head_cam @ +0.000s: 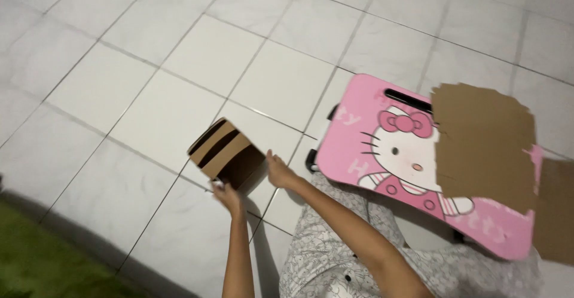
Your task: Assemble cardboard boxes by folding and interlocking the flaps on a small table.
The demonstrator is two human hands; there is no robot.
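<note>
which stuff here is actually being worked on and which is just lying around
In hand:
- small cardboard box, held between left hand and right hand

Lying about:
- pink cartoon lap table
- torn cardboard sheet resting on the table
- another cardboard piece at the right edge
- green mat

White tiled floor [179, 53] with grey grout lines fills most of the view. Pink lap table [365, 148] with cartoon cat print and a black slot handle stands at right. Torn brown cardboard sheet [484, 145] lies on its right half. Second cardboard piece [556, 211] at right edge. Green mat [42, 262] in the floor's bottom-left corner.
</note>
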